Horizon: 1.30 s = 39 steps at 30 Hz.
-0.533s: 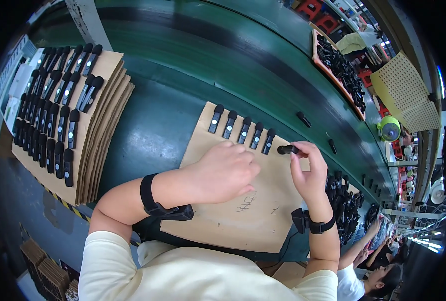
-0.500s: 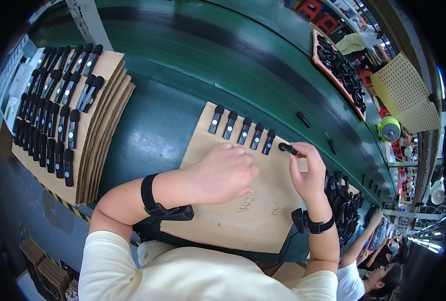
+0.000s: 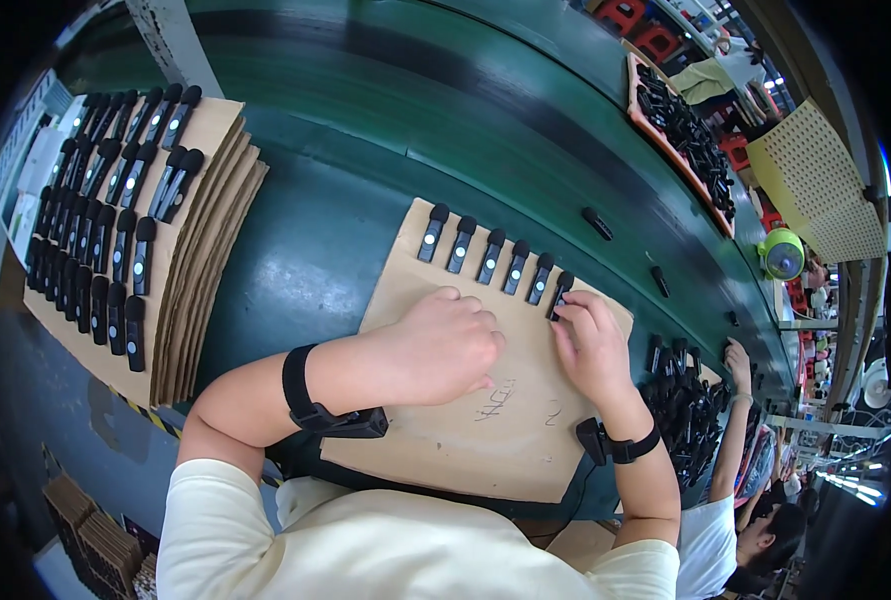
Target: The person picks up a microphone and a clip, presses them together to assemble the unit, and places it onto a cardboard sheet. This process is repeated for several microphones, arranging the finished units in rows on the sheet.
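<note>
My right hand pinches the lower end of a small black microphone with a foam head. This microphone stands at the right end of a row of similar microphones, along the far edge of a brown cardboard sheet. Each one left of it shows a pale round spot on its body. Over the left middle of the sheet, my left hand is curled into a fist. Its fingertips are tucked under, so whatever it may hold is hidden. Handwritten marks show on the cardboard.
At left, stacked cardboard sheets carry several rows of microphones. A heap of black microphones lies right of my sheet. Beyond runs a green conveyor with loose pieces and an orange tray. A co-worker's arm reaches in at right.
My right hand has moved slightly left and turned the microphone from sideways into line with the row. Loose pieces on the conveyor shifted up and left. The co-worker's arm now stretches over the belt.
</note>
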Tool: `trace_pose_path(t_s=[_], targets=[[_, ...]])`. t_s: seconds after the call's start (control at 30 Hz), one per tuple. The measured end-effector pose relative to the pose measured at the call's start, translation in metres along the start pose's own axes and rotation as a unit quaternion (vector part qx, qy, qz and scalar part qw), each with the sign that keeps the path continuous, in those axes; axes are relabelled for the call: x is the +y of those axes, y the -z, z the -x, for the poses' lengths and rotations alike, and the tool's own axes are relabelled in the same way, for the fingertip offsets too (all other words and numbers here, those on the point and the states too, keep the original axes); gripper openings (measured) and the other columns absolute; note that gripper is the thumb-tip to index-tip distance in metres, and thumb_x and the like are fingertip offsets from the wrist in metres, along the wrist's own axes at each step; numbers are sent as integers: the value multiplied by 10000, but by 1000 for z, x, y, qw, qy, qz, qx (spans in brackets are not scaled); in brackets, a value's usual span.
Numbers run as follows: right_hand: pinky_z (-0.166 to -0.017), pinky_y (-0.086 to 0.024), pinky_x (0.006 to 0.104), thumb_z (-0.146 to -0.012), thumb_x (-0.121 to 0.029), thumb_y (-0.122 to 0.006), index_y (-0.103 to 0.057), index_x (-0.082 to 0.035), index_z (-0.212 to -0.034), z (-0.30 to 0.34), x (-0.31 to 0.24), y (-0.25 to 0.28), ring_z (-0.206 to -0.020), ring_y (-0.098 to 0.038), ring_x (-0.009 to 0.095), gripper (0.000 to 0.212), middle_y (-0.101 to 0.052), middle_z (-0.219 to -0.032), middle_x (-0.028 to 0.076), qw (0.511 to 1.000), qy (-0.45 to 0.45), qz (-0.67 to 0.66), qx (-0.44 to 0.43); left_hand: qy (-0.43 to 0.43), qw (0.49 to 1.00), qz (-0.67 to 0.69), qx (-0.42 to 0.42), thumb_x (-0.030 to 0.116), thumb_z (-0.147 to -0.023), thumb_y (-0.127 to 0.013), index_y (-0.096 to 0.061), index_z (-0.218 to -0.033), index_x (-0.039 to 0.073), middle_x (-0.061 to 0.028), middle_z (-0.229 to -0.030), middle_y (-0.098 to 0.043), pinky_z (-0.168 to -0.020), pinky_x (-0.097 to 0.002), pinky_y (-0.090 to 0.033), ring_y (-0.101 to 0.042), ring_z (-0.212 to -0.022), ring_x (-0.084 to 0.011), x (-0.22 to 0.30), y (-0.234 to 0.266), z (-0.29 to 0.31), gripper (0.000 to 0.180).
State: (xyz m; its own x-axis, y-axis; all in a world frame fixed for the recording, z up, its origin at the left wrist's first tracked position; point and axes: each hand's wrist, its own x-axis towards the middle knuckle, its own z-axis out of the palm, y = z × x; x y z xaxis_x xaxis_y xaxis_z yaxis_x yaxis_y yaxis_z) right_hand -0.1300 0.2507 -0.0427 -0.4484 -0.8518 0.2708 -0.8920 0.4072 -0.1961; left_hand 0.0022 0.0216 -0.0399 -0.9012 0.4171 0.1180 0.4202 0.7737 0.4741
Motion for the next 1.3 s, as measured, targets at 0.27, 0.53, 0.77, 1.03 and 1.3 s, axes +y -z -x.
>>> trace_pose_path(t_s=[0.27, 0.53, 0.77, 1.03, 1.3], targets=[[-787, -530, 371, -777, 15, -717, -607, -29, -988, -14, 4, 11, -943, -638, 320, 241, -615, -1076, 138, 998, -26, -57, -17, 8, 1000, 5, -8, 308, -784, -761, -670, -883, 39, -75, -910, -616, -857, -364, -443, -606, -937, -249, 0, 1, 2, 301], [-808, -521, 356, -829, -30, -699, -609, -19, -1034, -57, 84, 1, -895, -613, 275, 224, -604, -1067, 147, 994, -78, -66, 27, 5, 1000, 1, -8, 302, -790, -758, -672, -875, 40, -72, -907, -613, -854, -357, -435, -600, -929, -243, 0, -1, 2, 288], [-819, -522, 366, -865, -94, -692, -617, -15, -1095, -99, 123, -23, -858, -618, 292, 255, -629, -1035, 139, 992, -96, 67, -34, 0, 1000, 9, 5, 296, -798, -752, -666, -864, 38, -78, -902, -609, -843, -357, -435, -598, -927, -244, 0, -1, 3, 280], [-788, -490, 257, -862, -35, -679, -630, 10, -1073, -84, 69, 19, -841, -616, 145, 222, -662, -938, 61, 973, -173, -154, -25, 0, 987, 68, 146, 231, -802, -758, -640, -1054, 64, -81, -951, -629, -911, -396, -438, -600, -967, -265, 2, 14, -1, 324], [-728, -501, 308, -786, 15, -739, -651, 6, -1032, -34, -50, 56, -810, -631, 213, 262, -658, -923, 109, 974, -7, -215, 76, -26, 926, 156, 343, 125, -771, -778, -633, -1198, 78, -67, -987, -663, -1034, -463, -397, -620, -952, -263, 5, 23, -7, 454]])
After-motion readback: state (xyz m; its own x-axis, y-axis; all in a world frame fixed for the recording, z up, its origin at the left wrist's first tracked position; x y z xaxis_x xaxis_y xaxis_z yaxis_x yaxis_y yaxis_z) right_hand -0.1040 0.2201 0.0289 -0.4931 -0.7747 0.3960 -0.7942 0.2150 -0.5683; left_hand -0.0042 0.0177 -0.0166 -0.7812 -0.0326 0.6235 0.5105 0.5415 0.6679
